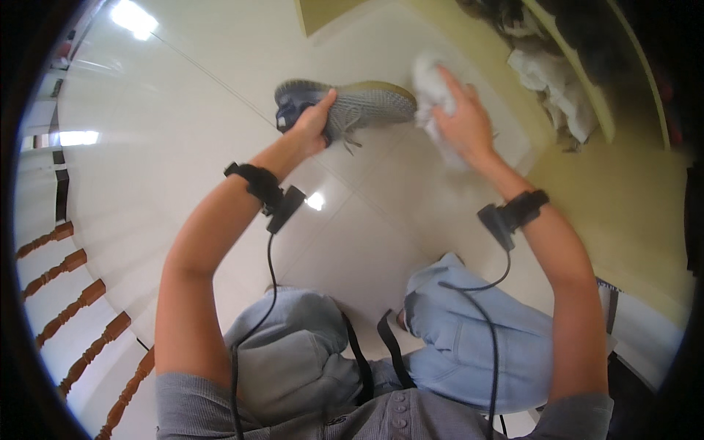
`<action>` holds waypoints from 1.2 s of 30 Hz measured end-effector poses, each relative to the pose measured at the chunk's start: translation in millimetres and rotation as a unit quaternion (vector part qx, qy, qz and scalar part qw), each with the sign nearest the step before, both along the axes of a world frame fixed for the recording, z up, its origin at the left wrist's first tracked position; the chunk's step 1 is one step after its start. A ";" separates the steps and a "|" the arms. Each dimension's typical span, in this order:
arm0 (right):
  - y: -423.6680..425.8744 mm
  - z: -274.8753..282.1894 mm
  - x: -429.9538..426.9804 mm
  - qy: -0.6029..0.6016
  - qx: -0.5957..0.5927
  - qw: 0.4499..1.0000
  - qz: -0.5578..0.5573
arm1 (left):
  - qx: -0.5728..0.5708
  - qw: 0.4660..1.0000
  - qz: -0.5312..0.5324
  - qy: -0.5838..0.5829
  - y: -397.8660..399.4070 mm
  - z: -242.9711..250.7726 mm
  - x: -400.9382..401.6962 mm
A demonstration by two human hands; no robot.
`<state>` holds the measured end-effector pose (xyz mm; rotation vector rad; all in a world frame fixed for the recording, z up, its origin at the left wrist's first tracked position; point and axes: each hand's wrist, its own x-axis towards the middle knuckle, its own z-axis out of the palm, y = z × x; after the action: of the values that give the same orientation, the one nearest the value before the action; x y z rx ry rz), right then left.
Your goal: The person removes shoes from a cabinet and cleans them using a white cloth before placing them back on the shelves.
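Observation:
A grey knit lace-up sneaker point(374, 107) with a dark heel lies on its side in the air or over the floor; which, I cannot tell. My left hand point(313, 124) grips it near the heel and ankle opening, thumb across its side. The toe points right, and the laces hang loosely toward me. To the right of the toe, my right hand point(467, 121) holds a crumpled white cloth point(432, 88), slightly blurred. A small gap shows between the cloth and the toe.
Glossy pale floor tiles point(352, 220) spread below my hands. At the right stands a yellowish open cabinet point(594, 181) with white fabric point(550, 88) and dark items inside. Brown turned balusters point(91, 352) line the lower left. Black cables run from both wrist straps over my jeans.

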<state>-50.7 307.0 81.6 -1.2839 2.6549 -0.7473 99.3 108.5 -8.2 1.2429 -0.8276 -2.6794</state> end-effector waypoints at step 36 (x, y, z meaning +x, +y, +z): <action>-23.8 -54.5 89.0 -0.254 0.092 0.950 0.157 | -0.167 0.979 -0.070 -0.090 -6.4 1.6 -23.1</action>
<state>38.3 283.2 27.0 -1.2207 2.0020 -0.6559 76.2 102.1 -6.5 1.3974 -1.3715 -2.4082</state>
